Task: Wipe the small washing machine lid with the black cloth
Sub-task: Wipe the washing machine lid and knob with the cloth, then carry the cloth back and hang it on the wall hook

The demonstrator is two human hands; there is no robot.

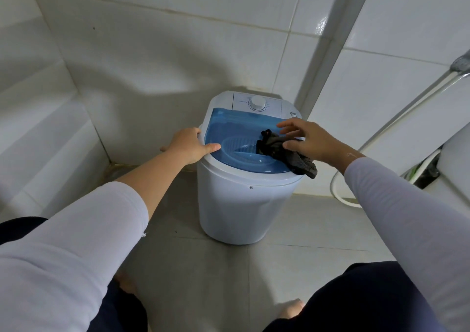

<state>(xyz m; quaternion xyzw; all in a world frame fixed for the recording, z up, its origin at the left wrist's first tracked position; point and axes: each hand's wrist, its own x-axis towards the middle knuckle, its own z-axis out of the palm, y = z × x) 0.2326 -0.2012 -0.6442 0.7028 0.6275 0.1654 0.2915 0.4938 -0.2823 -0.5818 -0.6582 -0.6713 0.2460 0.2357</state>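
A small white washing machine [236, 209] stands on the floor in a tiled corner, with a see-through blue lid [236, 133] on top and a white dial [257, 103] behind it. A crumpled black cloth [284, 151] lies on the right side of the lid, its end hanging over the rim. My right hand [307, 141] rests on the cloth with fingers spread, thumb pressing its edge. My left hand [189, 144] grips the machine's left rim, thumb lying on the lid.
White tiled walls close in at left and behind. A shower head [460, 63] with its hose [338, 179] hangs at right, beside a white fixture [455, 158]. My knees and bare feet are on the grey tiled floor [203, 268] in front.
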